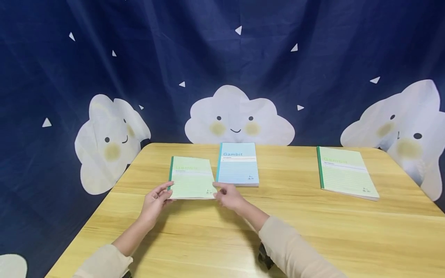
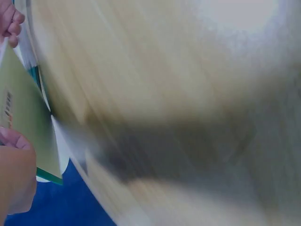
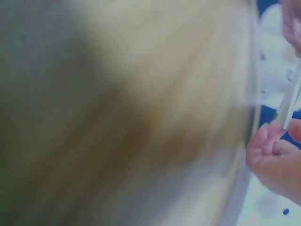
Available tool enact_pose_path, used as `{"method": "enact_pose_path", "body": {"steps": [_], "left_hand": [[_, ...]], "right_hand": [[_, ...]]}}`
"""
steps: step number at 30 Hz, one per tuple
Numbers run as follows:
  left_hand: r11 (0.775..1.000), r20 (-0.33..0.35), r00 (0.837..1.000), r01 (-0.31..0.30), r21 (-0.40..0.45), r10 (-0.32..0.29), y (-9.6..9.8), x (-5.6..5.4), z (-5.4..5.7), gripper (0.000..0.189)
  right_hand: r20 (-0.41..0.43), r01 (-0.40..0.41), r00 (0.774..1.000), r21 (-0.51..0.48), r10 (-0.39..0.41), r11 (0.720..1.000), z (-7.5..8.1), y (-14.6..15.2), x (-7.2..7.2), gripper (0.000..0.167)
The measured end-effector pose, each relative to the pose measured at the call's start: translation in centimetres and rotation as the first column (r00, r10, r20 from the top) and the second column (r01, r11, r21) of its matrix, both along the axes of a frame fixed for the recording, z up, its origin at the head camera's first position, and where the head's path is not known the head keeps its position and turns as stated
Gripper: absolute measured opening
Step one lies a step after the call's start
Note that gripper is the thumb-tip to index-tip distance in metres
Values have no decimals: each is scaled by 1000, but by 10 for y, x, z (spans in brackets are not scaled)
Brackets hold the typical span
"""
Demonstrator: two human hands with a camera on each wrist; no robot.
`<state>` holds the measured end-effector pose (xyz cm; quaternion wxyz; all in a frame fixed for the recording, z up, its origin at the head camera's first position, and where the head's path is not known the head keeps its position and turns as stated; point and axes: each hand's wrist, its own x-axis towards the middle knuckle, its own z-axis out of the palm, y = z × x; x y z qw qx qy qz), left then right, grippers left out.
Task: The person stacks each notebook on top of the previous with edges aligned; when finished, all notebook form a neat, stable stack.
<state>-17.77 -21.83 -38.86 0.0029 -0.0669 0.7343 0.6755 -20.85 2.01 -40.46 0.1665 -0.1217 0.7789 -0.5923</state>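
Your left hand (image 1: 155,200) pinches the left side of the pale green Gambit notebook (image 1: 192,181) near its lower corner, beside the dark green spine (image 1: 171,170), and your right hand (image 1: 230,196) pinches the lower right corner. Both grips are narrow, closed on the notebook's thickness. It sits left of centre, cover up with the spine on your left, and its near edge looks raised off the wooden tabletop (image 1: 295,224); whether the far edge touches the wood, you cannot tell from these views.

Since you hold it only by the near part, the far end could sag or dip if your thumbs ease off. Uneven pressure might let the cover slide over the pages, and pulling your hands apart could strain the binding at the spine.

Just right of it lies the blue Gambit notebook (image 1: 238,166), close to your right fingertips. A sideways drift to the right could make your knuckles or the held notebook's edge catch it and skew it. Well apart, farther right, a second green notebook (image 1: 347,173) lies slightly turned, too distant to interfere. Behind the table hangs a navy curtain (image 1: 208,58) with smiling clouds.
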Motion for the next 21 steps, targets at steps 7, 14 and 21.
{"method": "enact_pose_path", "body": {"steps": [7,14,21], "left_hand": [[1000,-46,999,17,-11,-18,7,2,2,43],[993,-121,988,80,-92,-91,25,-3,-1,40],[978,-193,967,136,-158,-165,50,-23,-1,37]], "right_hand": [[18,44,999,-116,-42,992,19,15,-3,43],[-103,92,990,-84,-100,992,22,39,-3,42],[-186,152,969,-63,-161,986,26,66,-7,42]]}}
